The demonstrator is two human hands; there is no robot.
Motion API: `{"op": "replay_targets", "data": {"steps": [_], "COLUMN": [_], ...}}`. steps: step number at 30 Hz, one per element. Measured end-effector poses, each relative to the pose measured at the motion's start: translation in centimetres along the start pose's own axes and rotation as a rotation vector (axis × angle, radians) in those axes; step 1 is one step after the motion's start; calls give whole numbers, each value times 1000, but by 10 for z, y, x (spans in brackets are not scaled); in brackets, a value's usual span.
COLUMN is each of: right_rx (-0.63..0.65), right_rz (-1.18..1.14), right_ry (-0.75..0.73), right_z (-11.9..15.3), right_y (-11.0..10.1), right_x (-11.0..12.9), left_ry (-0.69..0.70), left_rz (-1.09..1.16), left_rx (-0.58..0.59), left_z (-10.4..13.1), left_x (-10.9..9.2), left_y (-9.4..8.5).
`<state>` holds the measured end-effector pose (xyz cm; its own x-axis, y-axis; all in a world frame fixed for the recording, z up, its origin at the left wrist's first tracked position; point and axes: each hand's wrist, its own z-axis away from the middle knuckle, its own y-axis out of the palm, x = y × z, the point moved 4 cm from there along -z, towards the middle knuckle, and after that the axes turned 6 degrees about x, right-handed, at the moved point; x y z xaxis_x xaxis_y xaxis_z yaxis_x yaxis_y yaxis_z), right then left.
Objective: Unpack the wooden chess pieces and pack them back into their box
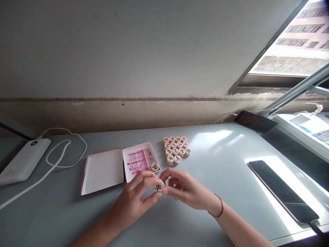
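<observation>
Between the fingertips of my left hand (140, 193) and my right hand (185, 188) is a round wooden Chinese chess piece (158, 187) with a black character facing up. Both hands are closed on it, above the table. Just behind them, the white box half (125, 157) holds a folded sheet with red lines (138, 159), and another black-marked chess piece (154, 166) lies at its right corner. To the right of the box, stacked chess pieces (175, 151) stand in close rows, red-marked ones at the back and black-marked ones nearer me.
Left of the box half lies its other half (104, 171), showing a bare inside. A white power bank (24, 161) with a looping white cable (55, 166) is at far left. A phone (282, 192) lies at right, a dark device (255, 121) at the back right by the shelf frame.
</observation>
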<state>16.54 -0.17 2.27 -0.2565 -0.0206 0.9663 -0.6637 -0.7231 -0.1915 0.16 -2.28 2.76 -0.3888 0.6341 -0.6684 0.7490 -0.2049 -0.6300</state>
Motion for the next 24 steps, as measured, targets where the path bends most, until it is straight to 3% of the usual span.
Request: {"op": "replay_targets", "data": {"steps": [3, 8, 11, 20, 24], "right_rx": [5, -288, -322, -438, -520], "right_rz": [86, 338, 434, 472, 491], "right_ry": [53, 238, 369, 384, 332], "right_z": [5, 33, 44, 29, 28], "right_y": [-15, -74, -93, -93, -88], "right_x": [-1, -10, -21, -48, -40], "left_ry": [10, -2, 0, 50, 15], "left_rz": [5, -44, -101, -183, -182], "left_rx": [10, 15, 30, 90, 103], "left_z": [0, 2, 3, 6, 6], "left_x": [0, 3, 5, 5, 5], "left_y": [-3, -6, -4, 4, 7]}}
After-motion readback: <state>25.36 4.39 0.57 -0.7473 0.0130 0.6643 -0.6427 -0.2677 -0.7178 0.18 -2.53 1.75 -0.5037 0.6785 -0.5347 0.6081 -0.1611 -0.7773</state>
